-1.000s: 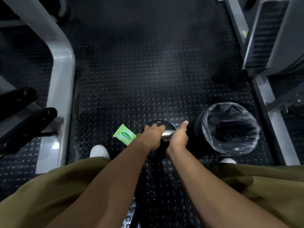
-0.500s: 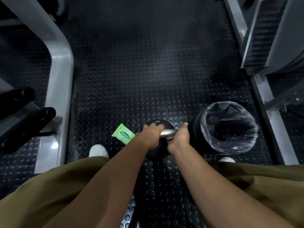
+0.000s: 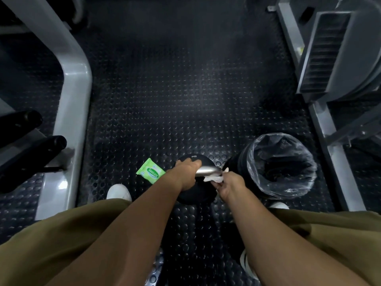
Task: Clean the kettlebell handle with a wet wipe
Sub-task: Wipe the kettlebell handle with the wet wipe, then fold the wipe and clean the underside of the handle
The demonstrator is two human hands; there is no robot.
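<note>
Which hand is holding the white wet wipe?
The right hand: it pinches the crumpled white wipe at the silver kettlebell handle; the left hand grips the handle bare.

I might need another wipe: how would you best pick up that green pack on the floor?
The green pack lies flat on the studded floor, just left of the kettlebell, so come from above and pinch across its narrower width, probably with the left hand, which is nearest.
</note>
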